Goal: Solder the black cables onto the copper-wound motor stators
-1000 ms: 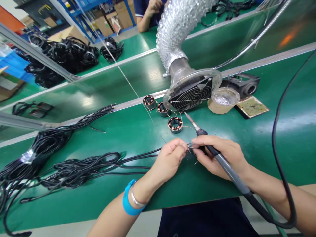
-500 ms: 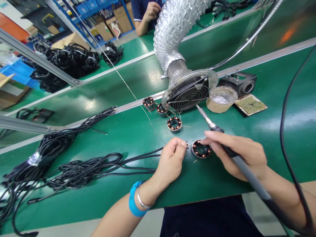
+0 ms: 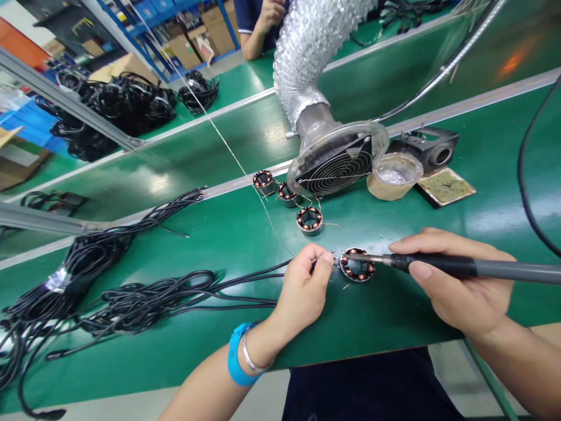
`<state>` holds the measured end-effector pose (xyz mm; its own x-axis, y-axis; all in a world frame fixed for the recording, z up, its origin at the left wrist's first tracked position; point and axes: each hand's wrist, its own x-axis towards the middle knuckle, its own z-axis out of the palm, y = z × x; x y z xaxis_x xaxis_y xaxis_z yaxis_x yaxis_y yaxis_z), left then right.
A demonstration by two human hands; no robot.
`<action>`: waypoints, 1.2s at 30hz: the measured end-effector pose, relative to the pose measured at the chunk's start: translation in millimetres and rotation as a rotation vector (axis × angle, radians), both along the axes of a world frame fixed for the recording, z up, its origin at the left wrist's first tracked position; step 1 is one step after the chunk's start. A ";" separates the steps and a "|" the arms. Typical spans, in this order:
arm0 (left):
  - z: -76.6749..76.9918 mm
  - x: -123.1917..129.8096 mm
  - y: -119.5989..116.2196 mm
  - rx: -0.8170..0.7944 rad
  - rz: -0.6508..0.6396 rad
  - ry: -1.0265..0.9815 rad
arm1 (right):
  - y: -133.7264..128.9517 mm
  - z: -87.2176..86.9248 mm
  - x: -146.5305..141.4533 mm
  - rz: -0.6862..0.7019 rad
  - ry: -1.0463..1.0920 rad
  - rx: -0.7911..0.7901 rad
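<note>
Thumb and fingers of my left hand (image 3: 304,286) pinch the end of a black cable (image 3: 258,275) at the left side of a copper-wound ring (image 3: 357,275). The ring lies on the green table (image 3: 350,327). My right hand (image 3: 460,280) is closed round a soldering iron (image 3: 442,265). Its metal tip reaches over the ring's upper left part, close to my left fingertips. Whether the tip touches the wire cannot be made out. Behind sit three more copper-wound rings, the nearest (image 3: 309,221) with a loose wire.
A fan (image 3: 339,169) on a silver duct (image 3: 302,64) stands behind the rings. Right of it are a round pot (image 3: 394,175), an iron stand (image 3: 432,146) and a square pad (image 3: 446,187). Black cable bundles (image 3: 131,304) lie left. A person's arm (image 3: 258,35) shows across the bench.
My right hand has moved right and turned the iron nearly level, bringing its tip from near the fan down over the ring. My left hand has stayed nearly in place.
</note>
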<state>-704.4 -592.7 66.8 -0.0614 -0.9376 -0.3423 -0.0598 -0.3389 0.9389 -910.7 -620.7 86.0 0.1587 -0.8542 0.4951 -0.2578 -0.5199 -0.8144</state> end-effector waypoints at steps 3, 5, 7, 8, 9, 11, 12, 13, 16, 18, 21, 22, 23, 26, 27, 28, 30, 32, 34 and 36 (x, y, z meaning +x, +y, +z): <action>0.8 -0.2 0.9 -0.009 -0.003 -0.025 | 0.1 3.1 3.1 -0.004 0.017 -0.006; 1.9 -0.3 1.3 -0.016 -0.008 -0.043 | 0.6 5.6 5.0 -0.002 0.031 -0.016; 3.4 -0.3 1.2 -0.024 -0.016 -0.063 | 1.5 8.0 6.4 0.011 0.045 -0.040; 4.3 -0.3 0.9 -0.029 -0.019 -0.075 | 2.3 9.1 7.0 0.022 0.050 -0.059; 5.2 -0.3 0.6 -0.034 -0.021 -0.089 | 3.2 10.2 7.6 0.036 0.058 -0.073; 6.8 -0.4 -0.1 -0.045 -0.024 -0.117 | 5.7 12.2 8.8 0.064 0.087 -0.091; 7.4 -0.4 -0.4 -0.051 -0.026 -0.128 | 7.1 13.0 9.5 0.079 0.099 -0.107; 7.8 -0.4 -0.6 -0.057 -0.028 -0.137 | 8.4 13.8 10.2 0.090 0.115 -0.128; 8.2 -0.2 -0.8 -0.068 -0.033 -0.148 | 11.5 15.6 11.7 0.118 0.181 -0.231; 8.2 0.0 -0.7 -0.069 -0.033 -0.150 | 12.4 16.7 11.3 0.150 0.235 -0.289; 8.5 0.5 -0.5 -0.069 -0.038 -0.151 | 13.7 17.4 8.4 0.172 0.229 -0.325; 8.6 0.6 -0.5 -0.070 -0.041 -0.152 | 14.2 17.2 7.0 0.156 0.230 -0.307; 8.8 0.7 -0.5 -0.071 -0.042 -0.155 | 14.8 16.9 5.8 0.134 0.227 -0.290; 8.8 0.7 -0.6 -0.070 -0.042 -0.163 | 15.4 15.4 3.3 0.095 0.192 -0.258; 8.7 0.6 -0.7 -0.068 -0.040 -0.165 | 15.1 15.2 3.0 0.094 0.172 -0.258; 8.6 0.5 -0.8 -0.068 -0.037 -0.165 | 14.6 15.2 2.9 0.098 0.150 -0.267; 8.3 0.2 -1.0 -0.066 -0.035 -0.162 | 13.3 15.5 3.3 0.108 0.137 -0.284; 8.2 0.0 -1.1 -0.063 -0.037 -0.157 | 11.7 14.4 3.9 0.095 0.142 -0.268; 8.8 -0.1 -1.1 -0.065 -0.039 -0.149 | 10.2 9.9 4.8 0.058 0.141 -0.273; 9.8 -0.1 -1.2 -0.068 -0.044 -0.145 | 8.7 1.8 6.2 -0.034 0.091 -0.317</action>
<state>-704.5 -593.9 76.6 -0.0573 -0.9563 -0.2868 -0.2093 -0.2694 0.9400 -904.4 -612.0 87.8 0.1886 -0.6657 0.7220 -0.3437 -0.7335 -0.5864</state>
